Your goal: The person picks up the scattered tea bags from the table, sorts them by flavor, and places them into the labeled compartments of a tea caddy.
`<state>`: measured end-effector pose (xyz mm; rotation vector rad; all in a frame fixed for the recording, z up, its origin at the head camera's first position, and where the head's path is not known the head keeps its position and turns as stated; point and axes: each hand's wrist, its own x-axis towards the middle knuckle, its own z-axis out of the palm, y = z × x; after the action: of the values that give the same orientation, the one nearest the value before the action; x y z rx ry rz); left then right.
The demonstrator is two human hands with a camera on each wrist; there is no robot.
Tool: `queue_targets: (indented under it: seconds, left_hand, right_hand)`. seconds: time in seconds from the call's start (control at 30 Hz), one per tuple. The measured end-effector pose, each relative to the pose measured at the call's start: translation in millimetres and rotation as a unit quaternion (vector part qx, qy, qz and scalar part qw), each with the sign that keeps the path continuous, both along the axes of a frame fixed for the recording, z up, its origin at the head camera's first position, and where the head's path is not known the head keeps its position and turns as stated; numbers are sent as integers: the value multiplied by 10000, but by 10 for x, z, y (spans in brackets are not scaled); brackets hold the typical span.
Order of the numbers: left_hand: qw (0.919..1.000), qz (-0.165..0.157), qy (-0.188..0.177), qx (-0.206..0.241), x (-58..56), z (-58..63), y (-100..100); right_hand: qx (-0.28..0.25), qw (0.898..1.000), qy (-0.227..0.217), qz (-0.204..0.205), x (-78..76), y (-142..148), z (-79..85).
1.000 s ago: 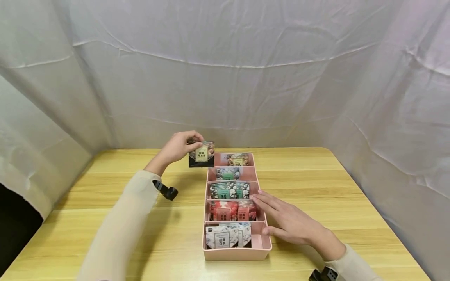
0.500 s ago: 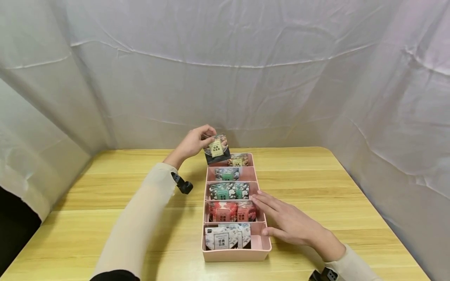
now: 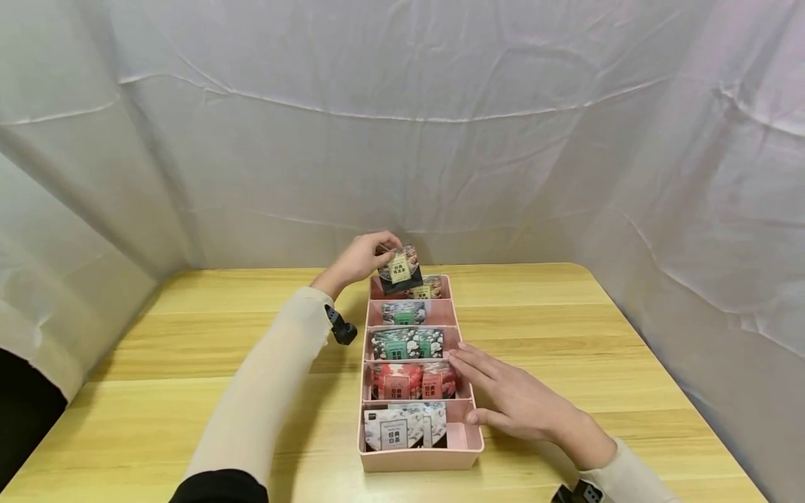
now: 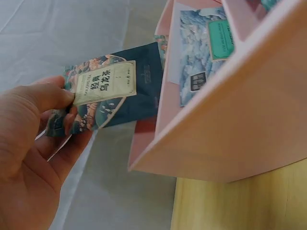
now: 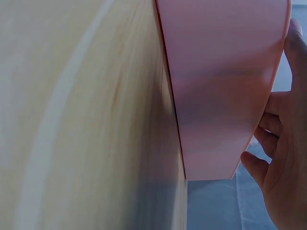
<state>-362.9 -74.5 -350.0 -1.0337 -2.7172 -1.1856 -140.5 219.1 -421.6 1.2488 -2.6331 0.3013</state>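
My left hand (image 3: 365, 260) pinches the top edge of a dark tea sachet (image 3: 400, 270) with a cream label. In the left wrist view that sachet (image 4: 112, 88) tilts with its lower end at the rim of the far compartment. The pink divided box (image 3: 423, 460) stands lengthwise on the table, with a similar cream-labelled sachet (image 3: 430, 287) in that far compartment. My right hand (image 3: 525, 398), fingers extended, rests along the box's right rim; the right wrist view shows its fingertips at the edge of the pink wall (image 5: 220, 91).
Other compartments hold a blue-grey sachet (image 3: 403, 313), green-labelled sachets (image 3: 396, 344), red sachets (image 3: 397, 382) and white sachets (image 3: 394, 427). Wooden table (image 3: 553, 314) extends on both sides of the box. A pale cloth curtain (image 3: 402, 140) hangs behind and at the sides.
My left hand has carried the sachet rightward from beside the box to over its far compartment, tilting it on the way. The right hand has stayed at the rim.
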Motion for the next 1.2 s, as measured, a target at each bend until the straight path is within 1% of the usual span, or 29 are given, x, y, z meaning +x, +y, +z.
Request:
queue_targets:
  seconds: [0.23,0.3,0.43,0.53,0.67,0.9,1.1,1.2]
  left_hand:
    - [9982,-207,67,-558,-17,-87,-28]
    - [9974,-255,91,-661,-18,-104,-37]
    - [9965,-347,29,-763,-10,-138,-48]
    - [9965,-344,30,-764,0,-161,-63]
    - [9975,-226,108,-661,26,-176,-105]
    - [9987,-68,179,-481,96,-184,-234]
    - [9993,36,264,-281,218,-183,-349]
    - [9990,117,325,-279,289,-197,-412]
  right_hand:
    - [-15,10000,2,24,0,-7,-4]
    - [-1,10000,13,19,-2,-5,-3]
    - [13,10000,20,-1,0,1,-4]
    - [1,10000,1,-5,-3,3,-10]
    - [-18,10000,-27,1,-10,8,-8]
    - [18,10000,-51,-13,-24,17,-1]
    - [20,10000,-57,-24,-45,27,-2]
    - [35,10000,-44,3,-63,27,-4]
